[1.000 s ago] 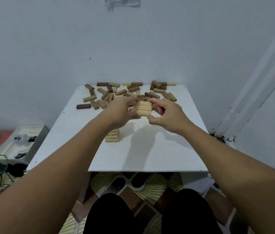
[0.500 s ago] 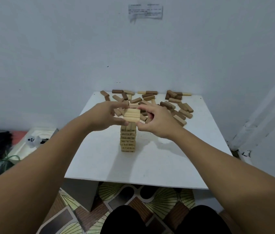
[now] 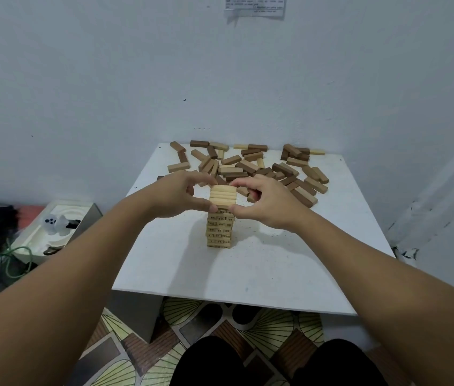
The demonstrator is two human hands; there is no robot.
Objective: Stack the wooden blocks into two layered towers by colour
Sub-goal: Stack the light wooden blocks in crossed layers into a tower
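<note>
A tower of light wooden blocks (image 3: 219, 231) stands near the middle of the white table (image 3: 248, 268). On its top lies a layer of three light blocks (image 3: 222, 195) side by side. My left hand (image 3: 177, 196) pinches that layer from the left, thumb at the front and fingers at the back. From the right, my right hand (image 3: 269, 203) pinches the same layer. A heap of loose blocks (image 3: 250, 167), dark brown, mid brown and a few light, is scattered across the far part of the table.
The table stands in a corner, with walls behind and to the right. On the floor to the left sit a white tray-like box (image 3: 53, 229) and green cables (image 3: 11, 260). My knees (image 3: 275, 363) are below the table's front edge.
The layer of three light blocks, held in both hands, has come down from mid-air onto the tower's top. The view has shifted, bringing the whole tower into sight.
</note>
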